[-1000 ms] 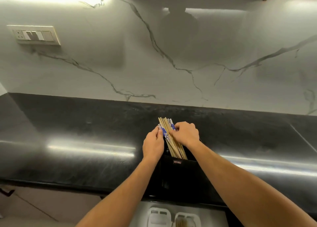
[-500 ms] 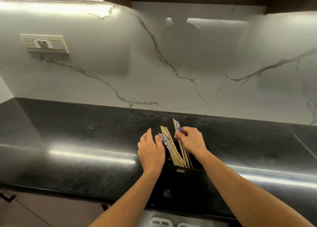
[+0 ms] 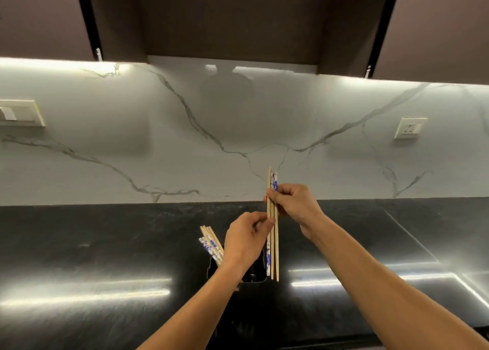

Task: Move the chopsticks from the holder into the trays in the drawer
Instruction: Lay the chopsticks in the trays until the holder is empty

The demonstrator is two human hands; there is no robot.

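Observation:
My right hand (image 3: 293, 204) grips a small bunch of chopsticks (image 3: 274, 254), wooden ones and a white one with blue print, held upright above the counter. My left hand (image 3: 246, 240) pinches the same bunch lower down with thumb and fingers. Below my left hand stands the black holder (image 3: 255, 273) on the counter. Several more chopsticks (image 3: 210, 242) lean out of its left side, partly hidden by my left wrist. The drawer and its trays are out of view.
The black stone counter (image 3: 105, 257) runs the full width, with bright light streaks on it. Behind it rises a white marble wall with a switch plate (image 3: 19, 113) at left and a socket (image 3: 410, 127) at right. Dark cabinets (image 3: 238, 19) hang overhead.
My right hand has lifted a few chopsticks up out of the holder. My left hand left the rest and took hold of the lifted bunch. The camera tilted upward, losing the drawer.

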